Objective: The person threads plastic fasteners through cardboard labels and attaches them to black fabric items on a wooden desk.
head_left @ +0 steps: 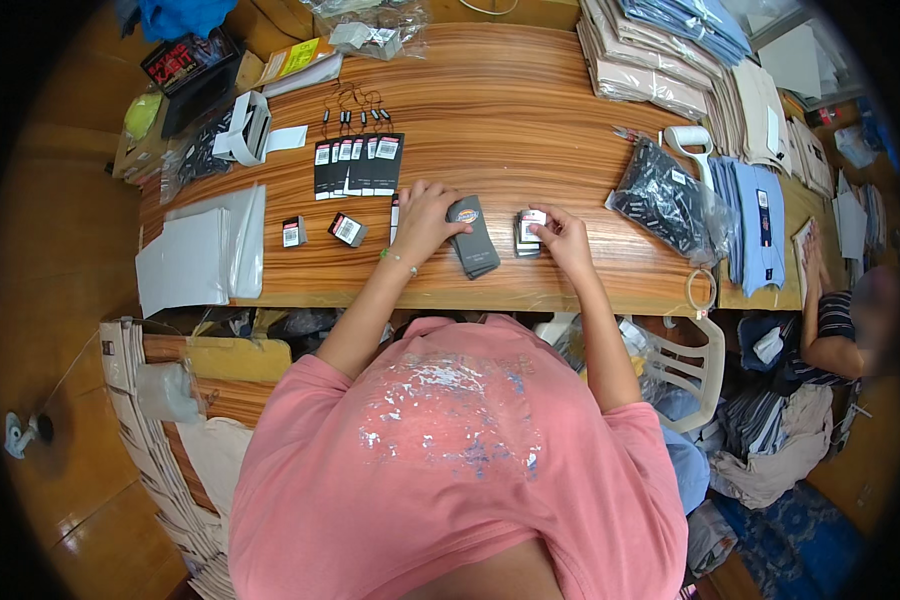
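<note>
While left hand [428,222] grips dark tags [477,250] near table edge [652,300], right hand [565,241] touches label stack [527,246], grip unclear; bare wood [503,230] between.

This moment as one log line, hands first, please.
Left hand: touching grey tag stack | Right hand: touching small white-labelled stack | Table: corded black tags at left, clear bag of black pieces at right
</note>
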`<state>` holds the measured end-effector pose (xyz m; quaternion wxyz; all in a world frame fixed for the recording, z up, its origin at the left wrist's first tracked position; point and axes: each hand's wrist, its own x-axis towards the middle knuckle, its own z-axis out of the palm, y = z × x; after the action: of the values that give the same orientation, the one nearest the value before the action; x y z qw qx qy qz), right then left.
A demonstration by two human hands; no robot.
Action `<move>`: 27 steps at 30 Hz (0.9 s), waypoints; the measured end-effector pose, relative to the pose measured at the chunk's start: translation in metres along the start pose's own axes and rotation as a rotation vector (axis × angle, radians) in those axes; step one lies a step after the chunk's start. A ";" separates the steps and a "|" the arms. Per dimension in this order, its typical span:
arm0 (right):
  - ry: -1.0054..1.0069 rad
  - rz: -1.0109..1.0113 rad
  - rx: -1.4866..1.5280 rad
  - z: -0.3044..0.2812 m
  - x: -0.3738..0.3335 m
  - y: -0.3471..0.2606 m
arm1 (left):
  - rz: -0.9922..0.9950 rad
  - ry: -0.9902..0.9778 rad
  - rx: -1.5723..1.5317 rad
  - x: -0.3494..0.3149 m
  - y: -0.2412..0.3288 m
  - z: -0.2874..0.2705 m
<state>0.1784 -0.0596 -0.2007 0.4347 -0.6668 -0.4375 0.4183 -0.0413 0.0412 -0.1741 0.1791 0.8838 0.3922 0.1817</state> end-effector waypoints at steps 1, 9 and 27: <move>-0.001 0.005 0.037 -0.001 -0.001 -0.003 | 0.020 0.005 0.000 0.000 0.001 -0.001; -0.051 -0.011 0.171 0.004 -0.010 -0.016 | -0.352 -0.217 -0.655 0.002 -0.004 -0.009; 0.259 -0.227 0.357 0.019 -0.046 -0.051 | -0.296 -0.312 -1.030 0.021 0.070 -0.022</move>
<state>0.1372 -0.0871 -0.1493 0.6423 -0.5741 -0.3694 0.3486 0.0052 0.0168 -0.1193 0.6673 0.6341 0.3415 0.1896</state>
